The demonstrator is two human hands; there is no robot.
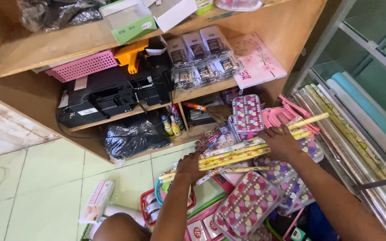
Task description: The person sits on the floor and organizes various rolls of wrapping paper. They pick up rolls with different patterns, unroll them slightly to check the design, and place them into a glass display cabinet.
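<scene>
Both my hands hold a bundle of thin yellow patterned paper rolls [242, 151] lying crosswise over a pile of goods. My left hand [189, 166] grips the bundle's left end. My right hand [280, 141] presses down on its right part. Under and around the rolls lie several flat cases with a pink heart pattern [248, 203], one more standing upright [246, 113] just behind the rolls. Pink plastic hangers [279, 115] stick out behind my right hand.
A wooden shelf unit [45, 47] holds a black printer [95, 99], a pink basket [85, 66], boxes, packed items and a pink book [258, 60]. Tall wrapping rolls [358, 143] lean in a metal rack at right. A red basket [150, 209] and a small box [95, 201] lie on the tiled floor.
</scene>
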